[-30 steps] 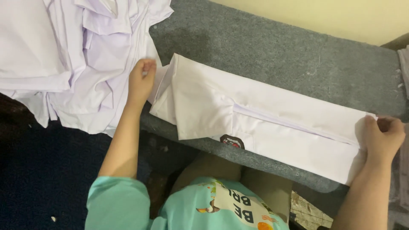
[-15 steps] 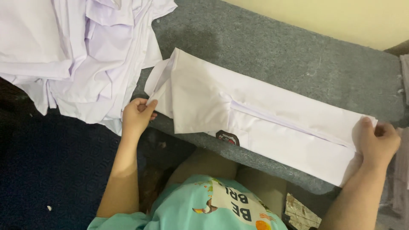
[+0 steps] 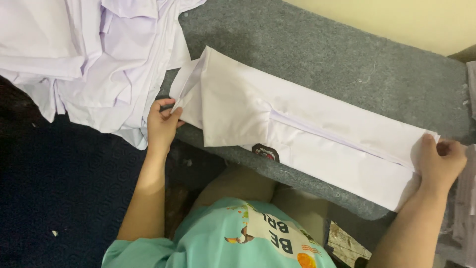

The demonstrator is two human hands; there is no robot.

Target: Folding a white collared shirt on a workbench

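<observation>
A white shirt (image 3: 307,129), folded into a long narrow strip, lies slantwise on a grey felt-covered board (image 3: 317,54). A small dark badge (image 3: 265,152) peeks out under its near edge. My left hand (image 3: 162,124) pinches the loose flap of cloth at the strip's left end, at the board's near edge. My right hand (image 3: 439,161) grips the strip's right end, thumb on top of the fold.
A heap of crumpled white shirts (image 3: 94,59) covers the upper left and hangs over the board's edge. Dark blue patterned carpet (image 3: 59,198) lies below it. A pale yellow wall (image 3: 396,20) runs behind the board. More folded cloth (image 3: 466,208) sits at the far right.
My left hand has come down from the pile's edge toward me and taken hold of the shirt's left flap. My right hand keeps its grip on the right end.
</observation>
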